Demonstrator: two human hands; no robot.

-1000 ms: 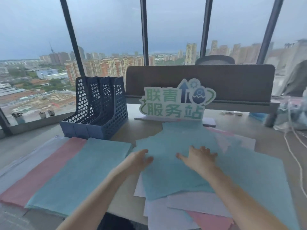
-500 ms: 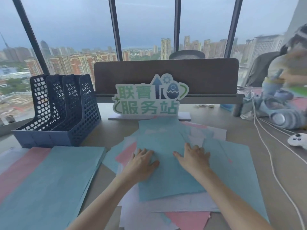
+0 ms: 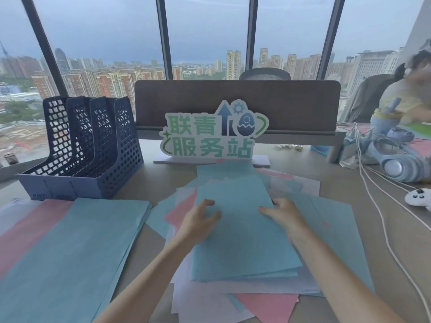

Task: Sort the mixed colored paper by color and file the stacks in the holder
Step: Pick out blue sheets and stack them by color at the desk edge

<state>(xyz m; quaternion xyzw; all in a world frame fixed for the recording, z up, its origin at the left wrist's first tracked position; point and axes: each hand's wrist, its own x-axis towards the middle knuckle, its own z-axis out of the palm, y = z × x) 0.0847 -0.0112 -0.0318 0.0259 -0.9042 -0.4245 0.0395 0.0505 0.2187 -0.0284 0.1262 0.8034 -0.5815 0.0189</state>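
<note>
Left hand (image 3: 198,223) and right hand (image 3: 283,216) both press curled fingers on the edges of a few blue sheets (image 3: 242,231) atop the mixed pile (image 3: 268,301), apparently pinching them from either side. Judged risk: a white or pink sheet underneath could cling and ride along into the sorted blue stack (image 3: 77,257) at left. The blue mesh holder (image 3: 91,145) behind it shows no paper in its slots

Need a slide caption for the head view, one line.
Both hands, left and right, gather blue sheets beside the empty file holder.
</note>
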